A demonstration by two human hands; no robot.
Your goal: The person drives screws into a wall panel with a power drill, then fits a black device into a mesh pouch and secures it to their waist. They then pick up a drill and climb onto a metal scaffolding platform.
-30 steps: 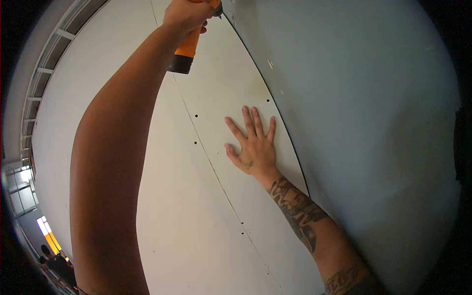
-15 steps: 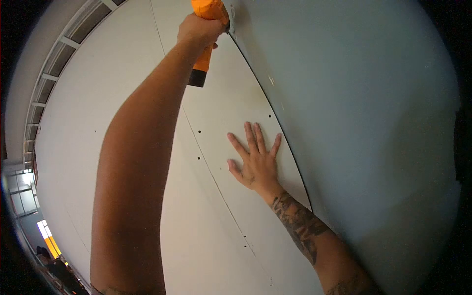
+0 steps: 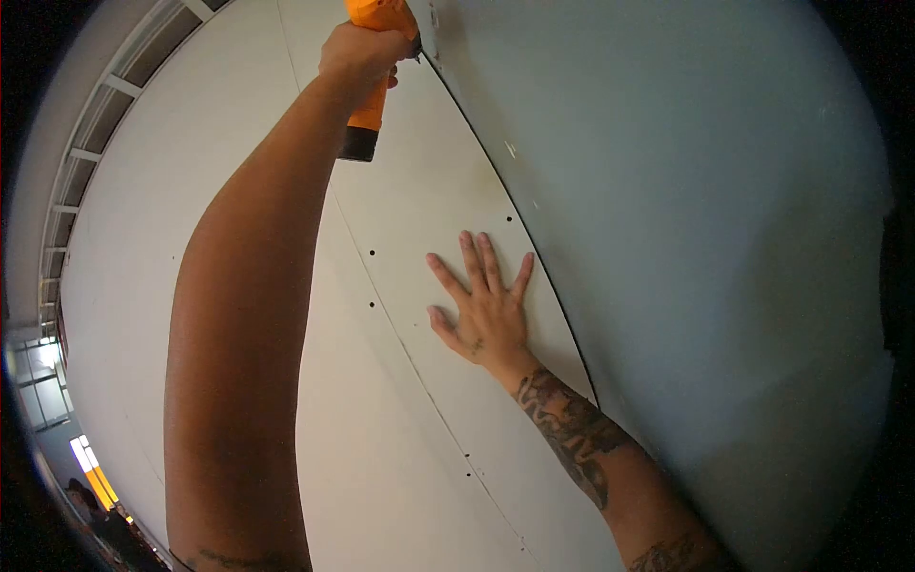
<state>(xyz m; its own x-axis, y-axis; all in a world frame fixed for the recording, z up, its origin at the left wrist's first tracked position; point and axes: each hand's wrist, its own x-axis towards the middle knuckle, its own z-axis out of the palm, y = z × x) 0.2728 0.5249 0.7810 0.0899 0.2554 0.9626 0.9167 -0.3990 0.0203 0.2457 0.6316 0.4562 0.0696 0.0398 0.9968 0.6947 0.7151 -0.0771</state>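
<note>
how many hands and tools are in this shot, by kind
hands: 2 (left hand, right hand)
drill: 1, orange, held in the left hand
total: 3

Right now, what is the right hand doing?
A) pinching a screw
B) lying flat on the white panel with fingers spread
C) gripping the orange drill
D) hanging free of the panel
B: the right hand lies open, palm against the white panel, while the left hand grips the orange drill higher up.
</note>
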